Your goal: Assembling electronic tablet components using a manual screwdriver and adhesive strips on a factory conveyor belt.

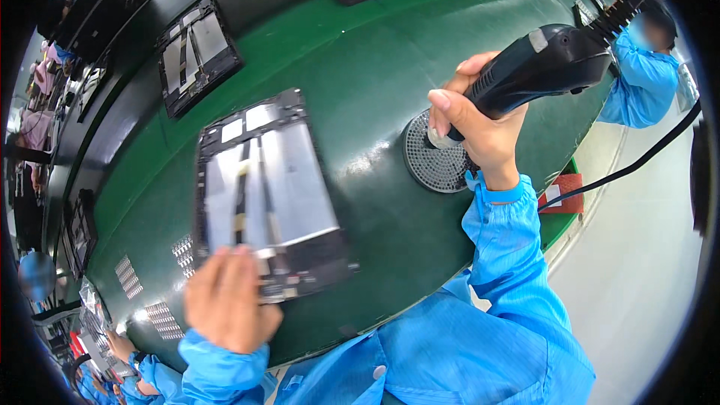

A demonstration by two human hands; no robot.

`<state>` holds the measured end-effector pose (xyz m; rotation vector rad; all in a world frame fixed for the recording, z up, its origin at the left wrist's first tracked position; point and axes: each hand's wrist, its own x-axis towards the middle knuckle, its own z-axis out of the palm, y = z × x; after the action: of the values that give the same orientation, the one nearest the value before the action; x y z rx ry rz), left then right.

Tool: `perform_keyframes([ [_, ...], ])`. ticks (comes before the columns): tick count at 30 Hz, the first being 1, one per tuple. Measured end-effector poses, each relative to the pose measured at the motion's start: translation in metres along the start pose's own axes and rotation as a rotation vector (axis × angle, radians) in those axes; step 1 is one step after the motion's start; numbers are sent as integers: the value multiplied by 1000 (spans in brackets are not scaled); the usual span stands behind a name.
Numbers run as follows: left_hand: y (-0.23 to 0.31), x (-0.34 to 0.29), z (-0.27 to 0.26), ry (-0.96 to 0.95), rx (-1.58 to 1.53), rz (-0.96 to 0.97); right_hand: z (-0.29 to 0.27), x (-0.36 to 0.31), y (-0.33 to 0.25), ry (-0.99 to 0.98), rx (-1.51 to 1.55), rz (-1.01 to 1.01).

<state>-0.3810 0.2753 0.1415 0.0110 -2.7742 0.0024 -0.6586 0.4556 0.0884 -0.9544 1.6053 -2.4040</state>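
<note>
My right grip (484, 131) is wrapped firmly around a black, corded handheld power tool (540, 67), nose pointing down over a round grey dimpled tray (444, 172) on the glossy green table (397, 255)! Across to my left grip (229, 300), blurred, fingers over the lower edge of an opened black-framed tablet (304, 187) with silver panels; pinching or merely touching, I can't tell. The tablet's left of the tray.

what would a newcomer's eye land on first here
Probably the black tool, held in the right hand above a round grey tray, right of centre. Next, perhaps, the opened tablet, left of centre on the green table, with the blurred left hand at its lower left corner.
</note>
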Motion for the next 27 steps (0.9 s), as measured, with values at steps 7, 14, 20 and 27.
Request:
perform_keyframes([
  [7, 24, 13, 54, -212, -529, -309, -7, 5, -2, -7, -37, 46],
  [14, 37, 34, 100, 43, -654, -476, -18, 8, -3, -61, -67, 49],
  [20, 21, 42, 101, 179, -679, -468, -28, 10, -5, -59, -85, 32],
  [27, 20, 37, 80, 368, -942, -877, -29, 13, 1, -62, 44, 49],
])
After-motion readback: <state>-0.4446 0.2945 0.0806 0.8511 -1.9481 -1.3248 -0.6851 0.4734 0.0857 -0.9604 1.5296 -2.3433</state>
